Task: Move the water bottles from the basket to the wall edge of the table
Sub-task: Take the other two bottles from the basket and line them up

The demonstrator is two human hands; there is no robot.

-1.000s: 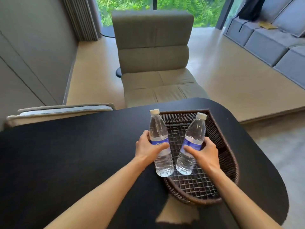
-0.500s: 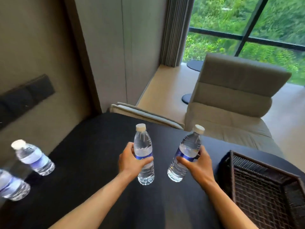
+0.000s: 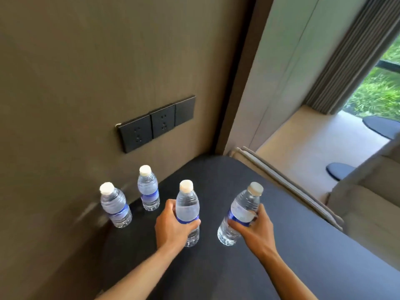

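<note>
While both hands clench bottles — left grip [image 3: 173,226], right grip [image 3: 253,228] — bases seemingly hover.

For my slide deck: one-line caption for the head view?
Each hand, left hand and right hand, carries a water bottle toward two bottles standing at the table's wall edge.

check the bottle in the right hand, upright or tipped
Tipped: the bottle in the right hand leans, cap right of its base.
</note>
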